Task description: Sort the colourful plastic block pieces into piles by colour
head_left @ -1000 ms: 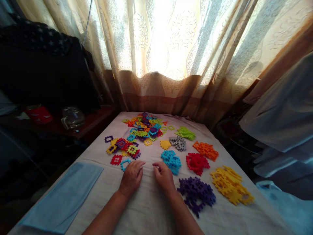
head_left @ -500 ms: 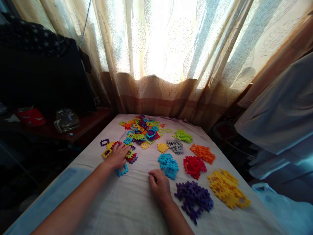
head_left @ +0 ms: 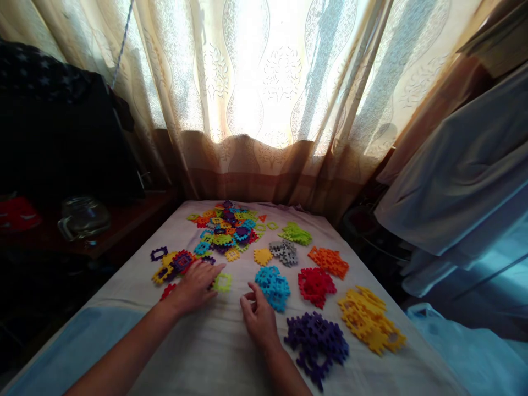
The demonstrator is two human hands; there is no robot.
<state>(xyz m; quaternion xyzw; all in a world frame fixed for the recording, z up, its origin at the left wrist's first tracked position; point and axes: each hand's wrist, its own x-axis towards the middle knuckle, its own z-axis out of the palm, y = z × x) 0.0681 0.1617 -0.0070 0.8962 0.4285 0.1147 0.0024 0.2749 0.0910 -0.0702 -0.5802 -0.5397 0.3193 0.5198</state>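
My left hand (head_left: 197, 284) lies palm down over loose plastic building pieces, its fingers stretched out. A lime green square piece (head_left: 223, 282) shows just past its fingertips. Purple and yellow pieces (head_left: 165, 268) and a red piece (head_left: 168, 290) lie to its left. My right hand (head_left: 259, 317) hovers near the sheet with fingers loosely bent and apart, nothing seen in them. It is beside the blue pile (head_left: 273, 288) and the purple pile (head_left: 317, 344). Beyond my left hand spreads a mixed heap of coloured pieces (head_left: 229, 231).
Sorted piles stand on the right: red (head_left: 316, 286), orange (head_left: 329, 261), yellow (head_left: 371, 320), grey (head_left: 284, 252) and lime green (head_left: 297, 233). On the left a dark desk holds a glass jug (head_left: 84, 218). A plastic bag (head_left: 466, 346) sits at the right, and a curtain (head_left: 247, 159) hangs behind.
My left hand has slid toward me over the pieces, and a lime green square now lies nearer my right hand. The fingers of my right hand have opened. The view has shifted right.
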